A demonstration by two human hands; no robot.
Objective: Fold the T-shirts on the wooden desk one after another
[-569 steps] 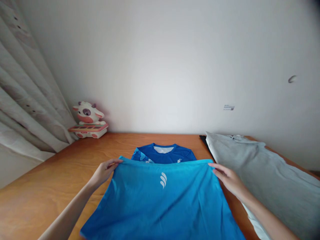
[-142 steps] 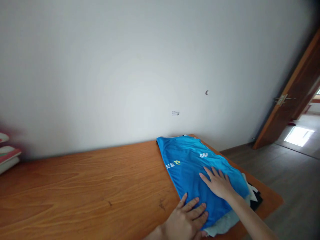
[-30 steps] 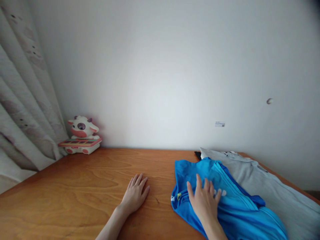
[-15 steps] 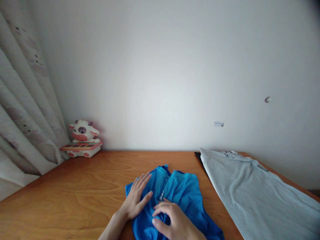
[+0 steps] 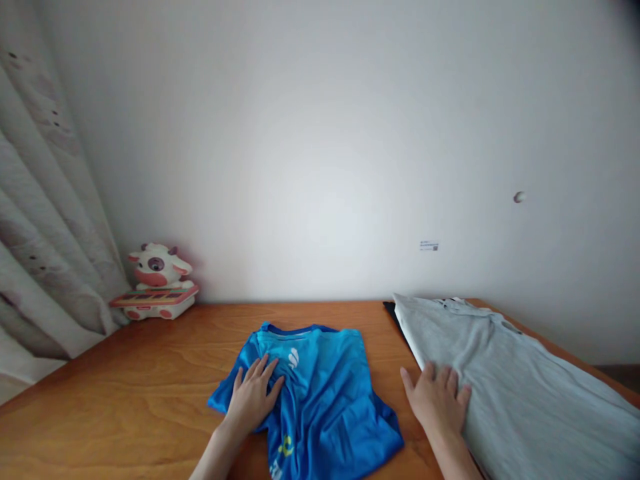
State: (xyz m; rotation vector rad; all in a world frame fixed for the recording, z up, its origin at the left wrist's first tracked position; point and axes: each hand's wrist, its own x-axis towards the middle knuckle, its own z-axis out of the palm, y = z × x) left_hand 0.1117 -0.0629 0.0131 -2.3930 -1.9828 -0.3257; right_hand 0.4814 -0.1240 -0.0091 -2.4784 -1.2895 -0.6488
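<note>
A blue T-shirt (image 5: 330, 393) with a white logo near its collar lies spread on the wooden table, wrinkled through its middle and left side. My left hand (image 5: 253, 397) rests flat on the shirt's left part, fingers spread. Off to the right, my right hand (image 5: 439, 403) has its fingers apart at the left edge of a grey shirt (image 5: 520, 400); whether it presses on the grey cloth or hovers just over it, I cannot tell. Neither hand grips any cloth.
Something black (image 5: 391, 309) shows beneath the grey shirt's left edge. A cow-shaped toy keyboard (image 5: 159, 287) stands at the table's back left, beside a pale curtain (image 5: 50, 247). Behind the table (image 5: 150, 380) rises a white wall (image 5: 310, 167).
The blue T-shirt has been spread wider, its collar and logo now laid out. My right hand has moved from the shirt's middle to the grey shirt's edge; my left hand has shifted slightly left.
</note>
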